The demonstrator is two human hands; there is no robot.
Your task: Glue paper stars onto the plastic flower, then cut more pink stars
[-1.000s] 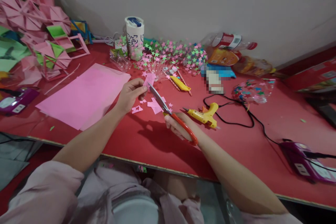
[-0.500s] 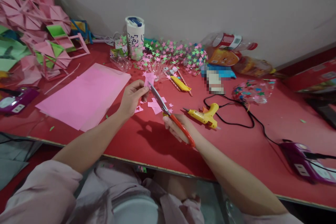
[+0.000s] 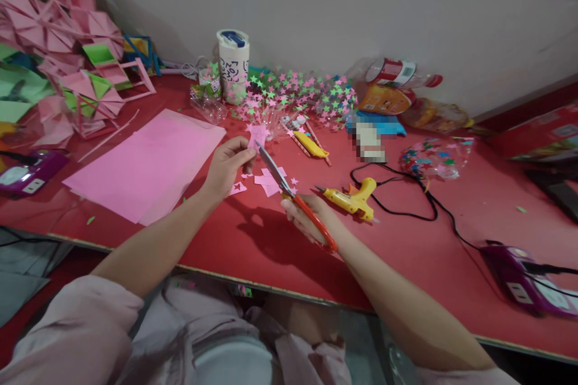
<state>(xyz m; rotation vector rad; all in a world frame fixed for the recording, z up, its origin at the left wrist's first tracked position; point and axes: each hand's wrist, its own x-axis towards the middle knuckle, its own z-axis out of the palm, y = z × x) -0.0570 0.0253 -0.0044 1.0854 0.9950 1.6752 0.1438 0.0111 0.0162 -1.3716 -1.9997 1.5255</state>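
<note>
Between the fingertips of my left hand [image 3: 228,168] is a small piece of pink paper [image 3: 257,134], held up above the table. My right hand [image 3: 309,216] grips a pair of scissors [image 3: 311,216] with orange-red handles. The blades point up and left, their tips at the paper's lower right edge; whether they cut into it I cannot tell. Below the blades lie pink paper scraps [image 3: 270,181], and a small pink star [image 3: 294,181] sits beside them. A pink scrap with a star-shaped hole [image 3: 238,188] rests just under my left hand.
Pink paper sheets [image 3: 144,162] lie at left. A yellow glue gun [image 3: 356,200] with a black cord lies right of the scissors. Behind stand a white tumbler [image 3: 233,69] and clusters of paper stars [image 3: 293,93]. Purple power strips [image 3: 519,280] sit at both sides.
Almost nothing differs. The scissors handles and my right hand have shifted very slightly to the right; the paper stays in my left fingers.
</note>
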